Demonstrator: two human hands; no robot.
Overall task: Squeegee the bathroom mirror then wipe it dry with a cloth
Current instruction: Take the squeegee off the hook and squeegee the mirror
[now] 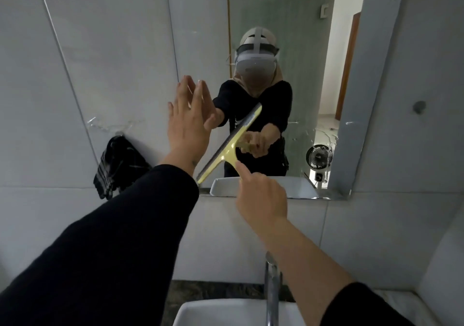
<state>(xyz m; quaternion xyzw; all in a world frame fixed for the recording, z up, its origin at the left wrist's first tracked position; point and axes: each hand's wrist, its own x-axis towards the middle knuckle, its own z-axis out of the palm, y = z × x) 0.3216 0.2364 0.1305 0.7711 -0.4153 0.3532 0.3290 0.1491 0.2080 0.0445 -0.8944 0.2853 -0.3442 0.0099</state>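
Against the mirror [288,36], right hand [261,195] grips squeegee [229,147]; left hand [188,122] flat, empty.

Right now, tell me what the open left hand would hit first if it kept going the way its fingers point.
The left hand is flat, fingers aimed up and forward at the mirror. It would likely meet the glass near its left edge first; depth is hard to judge, and it may already be touching.

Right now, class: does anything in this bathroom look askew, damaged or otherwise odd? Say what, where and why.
The squeegee sits tilted on the mirror, blade running diagonally, not level. The left hand lies flat and open against the mirror's left edge, which may leave prints. A dark cloth hangs crumpled on the wall, left of the mirror.
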